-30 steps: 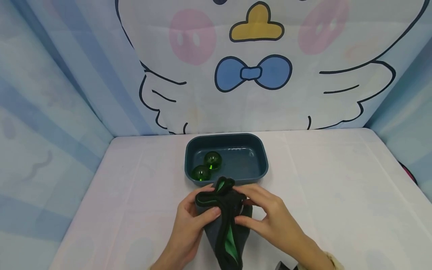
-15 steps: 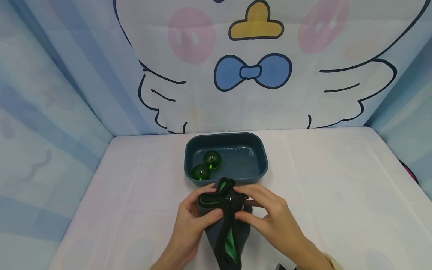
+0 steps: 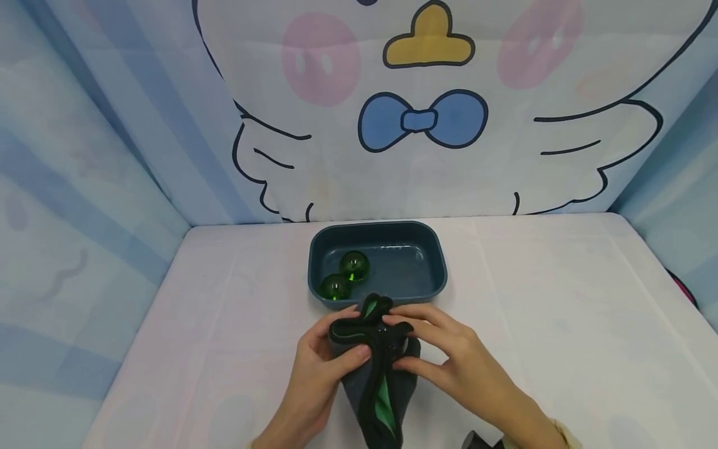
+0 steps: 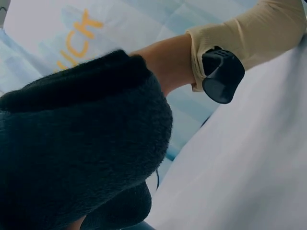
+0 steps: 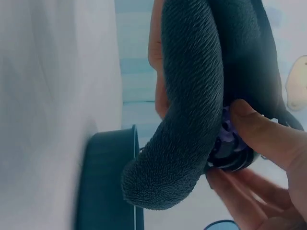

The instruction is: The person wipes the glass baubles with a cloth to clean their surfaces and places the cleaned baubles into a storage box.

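A dark grey fuzzy cloth with black edges and a green inner side is bunched above the table. My left hand grips it from the left, thumb on the front. Between the cloth's folds sits a dark glossy ball, purple in part and mostly covered. The fingers and thumb of my right hand pinch this ball from the right. Seen from the left wrist, the cloth hides nearly all of the left hand.
Just beyond the hands stands a dark blue basin. Two clear green balls lie at its left side. A black device shows near the right wrist. White cloth covers the table; printed curtains enclose it.
My right fingers have shifted over the ball, with two fingers now showing apart on top. The left hand keeps its hold on the cloth, and the green balls stay put.
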`<act>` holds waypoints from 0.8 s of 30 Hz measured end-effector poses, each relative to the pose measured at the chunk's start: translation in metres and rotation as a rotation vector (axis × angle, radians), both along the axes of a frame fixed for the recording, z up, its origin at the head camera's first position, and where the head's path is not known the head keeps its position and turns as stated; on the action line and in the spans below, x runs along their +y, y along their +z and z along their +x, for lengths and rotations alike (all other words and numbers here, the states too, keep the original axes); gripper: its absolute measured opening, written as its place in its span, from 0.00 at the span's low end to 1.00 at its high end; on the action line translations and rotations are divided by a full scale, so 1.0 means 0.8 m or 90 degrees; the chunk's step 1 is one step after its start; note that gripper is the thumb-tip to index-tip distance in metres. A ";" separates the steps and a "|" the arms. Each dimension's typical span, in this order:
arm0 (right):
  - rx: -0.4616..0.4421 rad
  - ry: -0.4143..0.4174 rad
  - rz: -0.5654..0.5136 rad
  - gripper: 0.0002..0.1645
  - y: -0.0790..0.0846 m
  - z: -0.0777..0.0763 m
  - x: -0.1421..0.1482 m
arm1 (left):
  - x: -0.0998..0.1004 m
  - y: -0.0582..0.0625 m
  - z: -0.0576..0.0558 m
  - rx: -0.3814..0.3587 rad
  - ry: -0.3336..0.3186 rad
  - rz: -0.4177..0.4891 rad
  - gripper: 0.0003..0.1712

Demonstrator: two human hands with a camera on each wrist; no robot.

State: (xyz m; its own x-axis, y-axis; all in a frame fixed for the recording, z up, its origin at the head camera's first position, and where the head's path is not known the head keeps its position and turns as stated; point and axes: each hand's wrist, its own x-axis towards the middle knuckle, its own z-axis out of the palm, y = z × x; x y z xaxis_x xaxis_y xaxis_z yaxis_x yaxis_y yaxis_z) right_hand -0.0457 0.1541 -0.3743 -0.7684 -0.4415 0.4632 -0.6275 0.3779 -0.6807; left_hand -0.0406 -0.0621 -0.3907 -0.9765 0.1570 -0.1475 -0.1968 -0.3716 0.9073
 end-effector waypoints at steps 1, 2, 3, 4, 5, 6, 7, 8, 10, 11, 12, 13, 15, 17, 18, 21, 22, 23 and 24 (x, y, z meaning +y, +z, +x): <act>-0.002 -0.007 0.006 0.38 0.000 0.000 0.000 | 0.001 0.000 0.000 -0.002 -0.001 -0.002 0.28; -0.009 -0.014 0.010 0.37 0.000 0.001 0.000 | 0.001 0.000 0.000 -0.003 -0.002 -0.004 0.28; -0.023 -0.023 0.014 0.36 0.000 0.001 -0.001 | 0.002 0.000 0.000 -0.003 -0.002 -0.005 0.29; -0.040 -0.034 0.021 0.35 0.000 0.002 -0.001 | 0.002 0.000 0.000 -0.006 -0.002 -0.008 0.30; -0.056 -0.047 0.030 0.34 0.000 0.003 -0.002 | 0.002 0.000 0.000 -0.009 -0.001 -0.010 0.30; -0.068 -0.059 0.041 0.33 0.000 0.004 -0.002 | 0.003 0.000 0.000 -0.010 0.000 -0.011 0.31; -0.079 -0.067 0.046 0.33 0.000 0.004 -0.002 | 0.003 0.001 0.000 -0.013 0.002 -0.012 0.31; -0.082 -0.071 0.047 0.33 0.000 0.004 -0.002 | 0.003 0.001 0.000 -0.013 0.003 -0.011 0.31; -0.070 -0.071 0.042 0.34 0.001 0.004 -0.002 | 0.003 0.001 -0.001 -0.013 0.003 -0.008 0.31; -0.059 -0.066 0.037 0.36 0.001 0.004 -0.001 | 0.004 0.001 -0.001 -0.013 0.004 -0.005 0.30; -0.044 -0.059 0.035 0.38 0.002 0.003 0.000 | 0.004 0.000 -0.001 -0.014 0.003 -0.002 0.30; -0.027 -0.052 0.036 0.40 0.002 0.002 0.001 | 0.004 0.000 -0.002 -0.017 0.000 0.001 0.30; 0.008 -0.037 0.047 0.43 0.002 0.000 0.003 | 0.004 0.000 -0.002 -0.021 -0.006 0.008 0.29; 0.024 -0.028 0.064 0.45 0.003 -0.001 0.004 | 0.005 0.000 -0.002 -0.026 -0.008 0.011 0.29; 0.034 -0.027 0.070 0.45 0.002 -0.002 0.005 | 0.004 0.001 -0.002 -0.029 -0.011 0.011 0.30; 0.024 -0.021 0.063 0.44 0.002 -0.002 0.004 | 0.002 0.002 -0.001 -0.027 -0.013 0.008 0.30; 0.014 -0.019 0.056 0.43 0.001 -0.002 0.003 | 0.002 0.002 0.000 -0.027 -0.015 0.006 0.30; 0.006 -0.020 0.052 0.42 0.001 -0.001 0.002 | 0.001 0.002 0.000 -0.026 -0.016 0.006 0.30; -0.002 -0.021 0.051 0.41 0.000 -0.001 0.001 | 0.000 0.003 0.000 -0.026 -0.017 0.004 0.30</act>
State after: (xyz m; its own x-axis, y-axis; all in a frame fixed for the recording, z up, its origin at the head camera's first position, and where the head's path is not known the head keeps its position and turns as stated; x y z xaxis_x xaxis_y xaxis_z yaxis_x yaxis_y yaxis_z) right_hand -0.0466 0.1552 -0.3742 -0.7845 -0.4520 0.4246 -0.6118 0.4520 -0.6492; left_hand -0.0402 -0.0620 -0.3887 -0.9651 0.1847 -0.1858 -0.2436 -0.3718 0.8958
